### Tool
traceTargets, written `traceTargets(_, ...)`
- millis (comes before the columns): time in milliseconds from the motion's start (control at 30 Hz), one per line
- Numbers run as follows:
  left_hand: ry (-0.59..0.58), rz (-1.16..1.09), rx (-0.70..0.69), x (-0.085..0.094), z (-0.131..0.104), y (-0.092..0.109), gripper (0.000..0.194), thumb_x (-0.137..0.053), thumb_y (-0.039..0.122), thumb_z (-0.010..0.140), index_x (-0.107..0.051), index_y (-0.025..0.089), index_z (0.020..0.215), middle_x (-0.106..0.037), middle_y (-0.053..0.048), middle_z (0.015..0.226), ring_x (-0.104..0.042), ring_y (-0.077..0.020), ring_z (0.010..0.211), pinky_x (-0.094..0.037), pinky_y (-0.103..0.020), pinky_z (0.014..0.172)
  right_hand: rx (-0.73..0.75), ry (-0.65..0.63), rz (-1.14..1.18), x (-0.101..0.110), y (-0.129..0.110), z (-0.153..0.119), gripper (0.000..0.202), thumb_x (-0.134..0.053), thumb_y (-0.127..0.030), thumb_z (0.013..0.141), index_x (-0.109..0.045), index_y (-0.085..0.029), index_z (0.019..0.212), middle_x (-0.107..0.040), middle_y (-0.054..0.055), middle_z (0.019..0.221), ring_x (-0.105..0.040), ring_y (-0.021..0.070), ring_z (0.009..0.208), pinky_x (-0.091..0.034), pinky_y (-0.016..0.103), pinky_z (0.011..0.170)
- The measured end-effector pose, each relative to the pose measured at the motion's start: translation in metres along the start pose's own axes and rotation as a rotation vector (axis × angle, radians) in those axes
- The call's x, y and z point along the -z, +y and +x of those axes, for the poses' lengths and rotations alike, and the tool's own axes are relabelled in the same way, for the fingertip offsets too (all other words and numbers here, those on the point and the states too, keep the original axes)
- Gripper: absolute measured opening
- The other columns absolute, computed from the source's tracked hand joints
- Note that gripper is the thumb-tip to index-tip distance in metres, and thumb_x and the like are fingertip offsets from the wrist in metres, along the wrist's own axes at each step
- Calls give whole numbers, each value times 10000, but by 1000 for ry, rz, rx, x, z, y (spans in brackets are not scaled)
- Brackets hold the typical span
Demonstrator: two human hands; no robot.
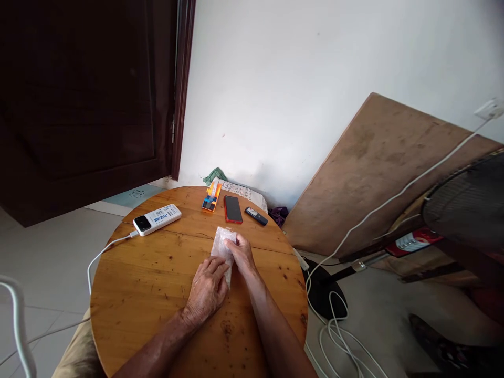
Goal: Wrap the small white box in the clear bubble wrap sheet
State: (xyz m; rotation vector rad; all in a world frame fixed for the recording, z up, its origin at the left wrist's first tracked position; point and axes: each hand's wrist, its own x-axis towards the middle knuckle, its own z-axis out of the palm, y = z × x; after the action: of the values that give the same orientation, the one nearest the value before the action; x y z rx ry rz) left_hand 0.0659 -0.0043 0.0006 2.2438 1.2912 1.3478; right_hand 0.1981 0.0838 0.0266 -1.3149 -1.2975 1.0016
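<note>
A crumpled piece of clear plastic wrap [221, 240] lies on the round wooden table [149, 283] near its middle. My left hand [207, 289] rests flat on the wrap's near end, fingers pressing it onto the wood. My right hand [241, 253] pinches the wrap's right edge between thumb and fingers. Both forearms reach in from the bottom of the view.
At the table's far side lie a white power bank [157, 219] with a white cable [96, 260], an orange tape dispenser [211, 197], a red-cased phone [232, 209] and a small black remote [255, 216]. A leaning wooden board [374, 168], a fan [468, 210] and floor cables [338, 336] stand right.
</note>
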Motion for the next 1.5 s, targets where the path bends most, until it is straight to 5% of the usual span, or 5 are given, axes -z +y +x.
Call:
traceTargets(267, 40, 104, 166, 6, 0, 2, 356, -597, 117, 748, -644, 187, 1094, -621, -121, 1148, -574, -285, 1021, -500, -443, 883, 191, -134, -190, 21, -37, -59, 92, -616, -270, 762, -636, -182, 779, -626, -23, 727, -529, 131, 675, -417, 221, 626)
traceTargets(467, 108, 13, 324, 4, 0, -8, 734, -687, 184, 687, -437, 166, 1378, -500, -156, 1300, -509, -320, 1187, -462, -498, 1006, 406, -120, -331, 17, -29, -96, 193, -494, -126, 805, -650, -210, 880, -704, 34, 944, -641, 179, 900, -492, 269, 809)
traceTargets(600, -6, -109, 244, 2, -1, -15, 547, -696, 173, 696, -597, 199, 1233, -434, -149, 1415, -496, -322, 1245, -456, -485, 1026, 485, -90, -403, 13, -18, -109, 213, -488, -140, 868, -668, -236, 928, -708, 70, 1032, -646, 215, 1009, -500, 335, 915)
traceTargets(1167, -251, -208, 133, 18, -2, -28, 480, -628, 133, 721, -620, 223, 1192, -516, -122, 1437, -471, -270, 1336, -405, -456, 1094, 632, -66, -450, 11, 9, -120, 350, -490, -47, 814, -663, -229, 1057, -668, 92, 1211, -600, 210, 1185, -462, 393, 1059)
traceTargets(1500, -219, -487, 353, 27, 4, -21, 324, -661, 269, 664, -653, 172, 973, -691, -61, 947, -643, -207, 829, -532, -308, 744, 448, -213, -371, 21, -21, -116, 399, -530, -40, 745, -679, -245, 1053, -701, 53, 1166, -637, 224, 1106, -489, 368, 978)
